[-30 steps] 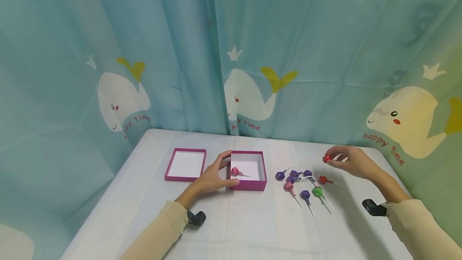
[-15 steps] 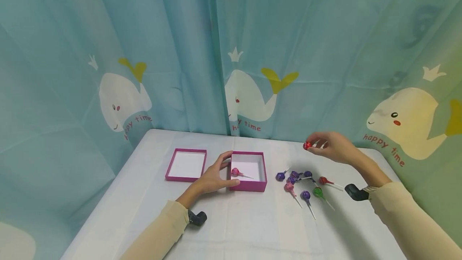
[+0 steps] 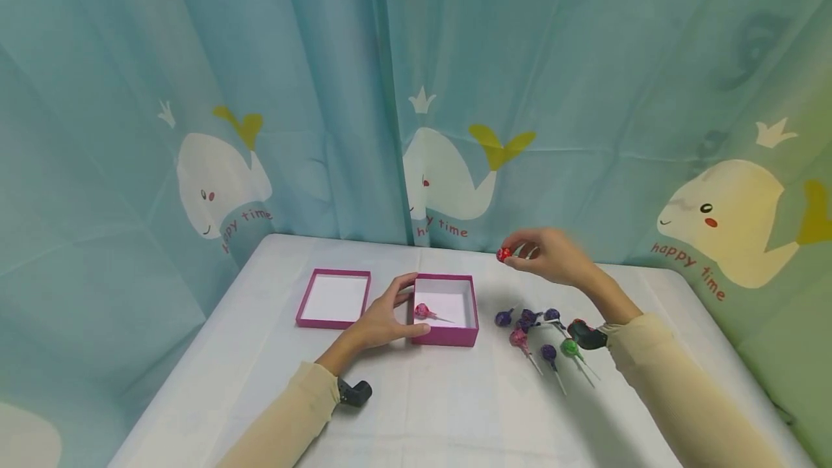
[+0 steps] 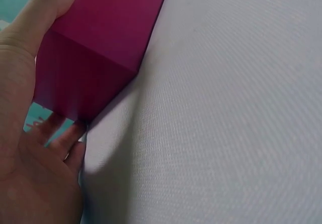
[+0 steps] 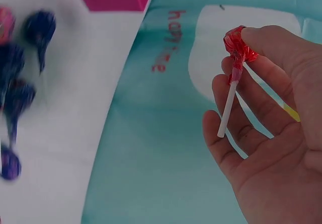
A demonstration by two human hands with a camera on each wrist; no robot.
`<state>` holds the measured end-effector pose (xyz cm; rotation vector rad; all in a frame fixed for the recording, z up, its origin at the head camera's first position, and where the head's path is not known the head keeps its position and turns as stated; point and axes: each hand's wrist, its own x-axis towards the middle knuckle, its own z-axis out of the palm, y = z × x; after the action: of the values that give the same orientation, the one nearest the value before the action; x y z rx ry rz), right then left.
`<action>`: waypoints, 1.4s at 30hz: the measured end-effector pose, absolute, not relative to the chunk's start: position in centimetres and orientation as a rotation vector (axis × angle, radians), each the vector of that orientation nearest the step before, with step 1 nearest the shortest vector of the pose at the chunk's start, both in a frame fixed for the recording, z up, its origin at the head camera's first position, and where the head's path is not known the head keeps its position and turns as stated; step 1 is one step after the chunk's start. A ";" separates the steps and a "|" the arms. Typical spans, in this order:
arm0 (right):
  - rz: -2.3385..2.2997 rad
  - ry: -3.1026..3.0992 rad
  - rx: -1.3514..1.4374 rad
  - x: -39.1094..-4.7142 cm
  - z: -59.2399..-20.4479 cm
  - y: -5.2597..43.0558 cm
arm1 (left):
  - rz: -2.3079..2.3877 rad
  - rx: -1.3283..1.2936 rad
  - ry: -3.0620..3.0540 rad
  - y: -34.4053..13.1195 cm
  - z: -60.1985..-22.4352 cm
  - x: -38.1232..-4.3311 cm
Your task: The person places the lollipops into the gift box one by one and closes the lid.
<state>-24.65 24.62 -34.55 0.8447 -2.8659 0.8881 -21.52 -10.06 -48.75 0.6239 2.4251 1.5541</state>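
My right hand [image 3: 552, 257] pinches a red-wrapped lollipop [image 5: 234, 44] by its head between thumb and fingertips, up over the back of the table. In the right wrist view its white stick points down across the fingers. My left hand [image 3: 375, 322] holds the left end of an open magenta box [image 3: 448, 337], thumb on the front wall and fingers round the left side. One pink lollipop [image 3: 422, 311] lies inside the box. Right of the box are several loose lollipops: purple [image 3: 503, 318], pink [image 3: 518, 338] and green [image 3: 570, 347] ones.
The box's magenta-rimmed lid [image 3: 325, 323] lies left of the box, white inside up, beside my left hand. A white cloth covers the table [image 3: 416, 403]. Behind it hangs a blue-green curtain [image 3: 325, 92] with whale prints. My right wrist's black camera [image 3: 587, 336] overlaps part of the loose lollipops.
My right hand has carried the red lollipop leftward and toward the table's back, from the right side to behind the loose lollipops. My left hand and the box have stayed in place.
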 end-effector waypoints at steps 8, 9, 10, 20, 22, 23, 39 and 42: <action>0.979 -2.828 0.880 -25.2 -35.9 21.4 | 1.583 0.648 2.407 -9.8 -48.9 -21.6; 0.984 -2.817 0.892 -25.3 -36.1 21.0 | 1.599 0.652 2.396 -9.8 -48.9 -21.7; 0.986 -2.805 0.908 -25.4 -36.3 20.7 | 1.614 0.655 2.385 -9.8 -48.8 -21.7; 1.141 -2.799 0.963 -25.6 -38.6 17.1 | 1.647 0.621 2.346 -9.7 -48.7 -21.6; 1.191 -2.808 0.959 -25.6 -39.1 16.4 | 1.647 0.616 2.347 -9.7 -48.7 -21.6; 1.212 -2.812 0.955 -25.6 -39.4 16.1 | 1.651 0.615 2.344 -9.7 -48.7 -21.6; 1.123 -2.883 0.859 -24.9 -42.3 12.5 | 1.663 0.629 2.334 -9.8 -48.8 -21.6; 1.070 -2.899 0.872 -24.8 -42.7 11.9 | 1.664 0.627 2.326 -9.8 -48.9 -21.5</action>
<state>-24.78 11.93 -42.71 0.8716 -2.8989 1.0698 -21.51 -9.81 -48.92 0.6266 2.3263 1.6644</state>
